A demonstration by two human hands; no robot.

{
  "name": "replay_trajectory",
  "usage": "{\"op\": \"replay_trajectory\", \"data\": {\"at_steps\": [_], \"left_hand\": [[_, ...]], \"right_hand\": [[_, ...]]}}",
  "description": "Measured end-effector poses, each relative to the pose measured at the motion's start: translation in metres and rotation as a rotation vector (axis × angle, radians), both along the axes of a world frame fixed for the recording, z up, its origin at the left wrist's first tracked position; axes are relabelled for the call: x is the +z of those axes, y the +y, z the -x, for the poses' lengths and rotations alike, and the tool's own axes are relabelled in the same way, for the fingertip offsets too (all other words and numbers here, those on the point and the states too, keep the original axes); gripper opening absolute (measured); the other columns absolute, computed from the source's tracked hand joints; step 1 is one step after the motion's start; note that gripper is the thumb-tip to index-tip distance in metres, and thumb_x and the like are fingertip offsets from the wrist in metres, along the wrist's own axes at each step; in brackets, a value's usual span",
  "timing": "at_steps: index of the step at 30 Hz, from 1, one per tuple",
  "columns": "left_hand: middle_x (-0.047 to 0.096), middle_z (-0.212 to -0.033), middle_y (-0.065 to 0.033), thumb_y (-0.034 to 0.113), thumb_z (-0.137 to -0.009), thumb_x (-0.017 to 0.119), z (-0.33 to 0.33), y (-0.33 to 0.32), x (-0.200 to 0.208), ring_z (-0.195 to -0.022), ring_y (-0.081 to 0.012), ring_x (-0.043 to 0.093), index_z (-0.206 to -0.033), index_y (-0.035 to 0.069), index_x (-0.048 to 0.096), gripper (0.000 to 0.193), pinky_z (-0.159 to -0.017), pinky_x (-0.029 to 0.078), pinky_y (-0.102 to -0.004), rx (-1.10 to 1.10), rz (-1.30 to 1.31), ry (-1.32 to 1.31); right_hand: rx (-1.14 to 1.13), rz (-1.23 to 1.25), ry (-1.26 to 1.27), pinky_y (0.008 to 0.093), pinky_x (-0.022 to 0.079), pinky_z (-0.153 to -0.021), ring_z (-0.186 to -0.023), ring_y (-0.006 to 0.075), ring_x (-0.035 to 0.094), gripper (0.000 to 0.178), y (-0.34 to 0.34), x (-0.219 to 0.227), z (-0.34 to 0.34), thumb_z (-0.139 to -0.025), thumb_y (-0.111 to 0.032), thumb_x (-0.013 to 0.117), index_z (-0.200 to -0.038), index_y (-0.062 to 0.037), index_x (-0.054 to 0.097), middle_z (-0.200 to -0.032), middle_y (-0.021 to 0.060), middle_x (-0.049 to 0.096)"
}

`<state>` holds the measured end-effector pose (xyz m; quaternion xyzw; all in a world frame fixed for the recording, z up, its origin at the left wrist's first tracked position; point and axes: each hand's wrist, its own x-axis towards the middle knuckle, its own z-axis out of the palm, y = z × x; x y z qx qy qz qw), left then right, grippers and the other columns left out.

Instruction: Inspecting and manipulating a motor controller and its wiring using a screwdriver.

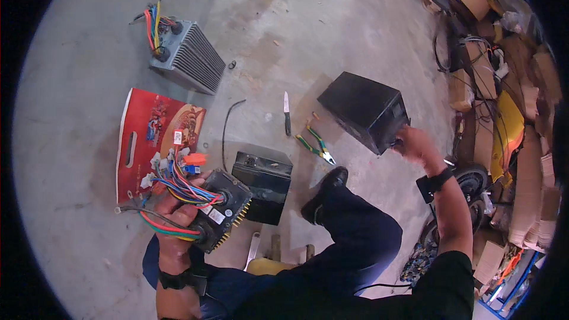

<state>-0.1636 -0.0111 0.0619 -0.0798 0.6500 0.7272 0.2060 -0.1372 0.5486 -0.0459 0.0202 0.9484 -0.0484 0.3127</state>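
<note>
My left hand [173,216] is closed around a motor controller [226,202], a black finned block with bundles of coloured wires and plugs coming out of its end. The wires spread over my fingers, and part of the hand is hidden by them. Farther off on the right, my right hand [416,145] grips the near right corner of a black rectangular box [361,106]; its fingertips are partly hidden there. Just beyond the controller, a second black box [261,185] stands on the floor in front of my legs.
A grey finned controller [195,56] with wires stands at the far left, beyond a red printed carrier [154,118]. A knife [287,115], green-handled pliers [317,144] and a black cable [227,124] lie mid-floor. Cardboard scraps [483,77] and wheels [471,181] crowd the right side.
</note>
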Motion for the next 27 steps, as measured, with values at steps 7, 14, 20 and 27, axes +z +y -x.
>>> {"op": "replay_trajectory", "data": {"at_steps": [7,14,20,27], "left_hand": [[0.067,-0.134,-0.0201,0.019,-0.085,0.07,0.003,-0.001,-0.004,-0.122,-0.0307,0.065,-0.13,-0.007,0.066,0.052,-0.111,0.047,-0.0438,-0.01,0.012,0.078],[0.068,-0.132,-0.0179,0.025,-0.086,0.073,0.001,-0.003,-0.004,-0.121,-0.0288,0.065,-0.13,-0.007,0.066,0.055,-0.11,0.047,-0.0419,0.016,0.031,0.025],[0.068,-0.132,-0.0172,0.022,-0.089,0.07,-0.001,-0.006,-0.005,-0.121,-0.0277,0.065,-0.131,-0.007,0.066,0.051,-0.111,0.046,-0.0404,0.01,0.1,0.036],[0.07,-0.126,-0.0181,0.038,-0.087,0.072,-0.001,-0.026,-0.022,-0.116,-0.0287,0.068,-0.136,-0.008,0.061,0.068,-0.107,0.051,-0.0414,-0.029,0.173,0.116]], "right_hand": [[0.012,0.07,0.086,0.0491,0.055,-0.08,-0.096,0.0397,0.069,0.03,0.015,-0.02,-0.05,-0.079,-0.026,0.082,-0.1,-0.0075,0.072,-0.101,0.0147,0.07],[0.024,0.098,0.097,0.0495,0.056,-0.083,-0.1,0.0399,0.068,0.032,0.015,-0.021,-0.025,-0.083,-0.03,0.078,-0.108,-0.0109,0.073,-0.105,0.0166,0.069],[0.143,0.071,0.145,0.0504,0.056,-0.08,-0.095,0.0413,0.069,0.031,-0.022,-0.031,0.069,-0.083,-0.03,0.076,-0.101,-0.0052,0.07,-0.097,0.0199,0.069],[0.198,0.098,0.123,0.0487,0.055,-0.086,-0.102,0.0406,0.066,0.034,-0.037,-0.037,0.137,-0.079,-0.025,0.076,-0.104,-0.0028,0.07,-0.104,0.0205,0.069]]}}
